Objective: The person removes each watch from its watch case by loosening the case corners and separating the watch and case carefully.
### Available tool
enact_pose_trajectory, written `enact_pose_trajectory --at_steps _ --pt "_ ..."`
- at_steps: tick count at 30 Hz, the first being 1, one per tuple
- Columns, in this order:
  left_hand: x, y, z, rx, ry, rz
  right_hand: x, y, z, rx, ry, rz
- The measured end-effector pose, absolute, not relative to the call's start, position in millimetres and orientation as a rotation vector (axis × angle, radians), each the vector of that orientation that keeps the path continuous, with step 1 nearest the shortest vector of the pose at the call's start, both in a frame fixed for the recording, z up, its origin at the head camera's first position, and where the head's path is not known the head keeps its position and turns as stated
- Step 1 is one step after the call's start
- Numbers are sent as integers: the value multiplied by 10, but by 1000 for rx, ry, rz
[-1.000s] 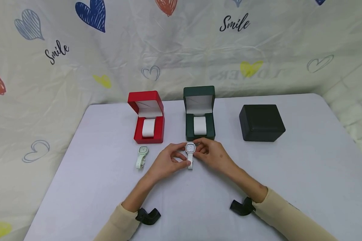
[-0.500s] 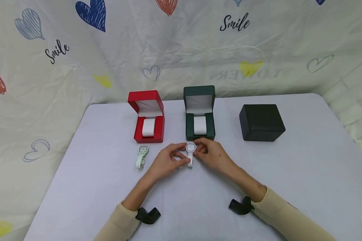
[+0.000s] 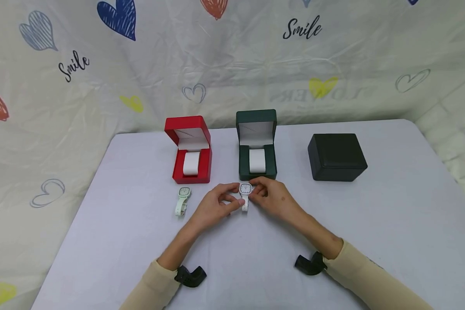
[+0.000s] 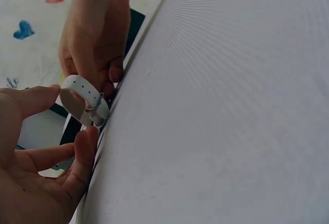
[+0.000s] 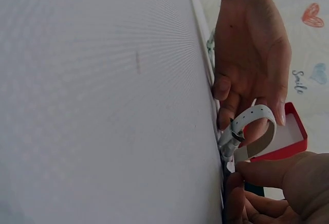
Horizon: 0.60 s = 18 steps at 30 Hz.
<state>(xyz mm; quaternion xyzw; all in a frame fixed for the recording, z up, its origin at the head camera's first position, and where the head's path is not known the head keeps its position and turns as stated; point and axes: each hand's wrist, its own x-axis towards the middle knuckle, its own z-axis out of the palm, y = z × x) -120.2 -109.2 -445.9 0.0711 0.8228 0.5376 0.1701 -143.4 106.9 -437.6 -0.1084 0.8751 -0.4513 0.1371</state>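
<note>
A white wristwatch (image 3: 245, 188) with a squarish face is between both hands, just in front of the green box (image 3: 257, 161). Its strap (image 5: 257, 112) is buckled into a loop, seen in both wrist views. My left hand (image 3: 216, 203) holds the watch, thumb on the strap and index finger by the case. From the other side, my right hand (image 3: 273, 196) pinches the watch at the case with thumb and index finger. A pale green wristwatch (image 3: 183, 200) lies to the left, in front of the red box (image 3: 206, 168).
The red and green boxes stand with lids raised, each with a white cushion inside. A closed black box (image 3: 338, 157) sits at the right on the white-covered table (image 3: 232, 267). Behind the table hangs a sheet printed with hearts (image 3: 116, 19).
The lower end of the white watch's strap has shifted slightly away from me, so less of it shows below the face. Both hands keep nearly the same place.
</note>
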Motion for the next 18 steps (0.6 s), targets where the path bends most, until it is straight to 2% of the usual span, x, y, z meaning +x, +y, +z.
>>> enact_pose_trajectory --at_steps 18 --pt "-1174 -1075 -4464 172 2355 1518 -1438 1103 -4372 -392 2485 -1289"
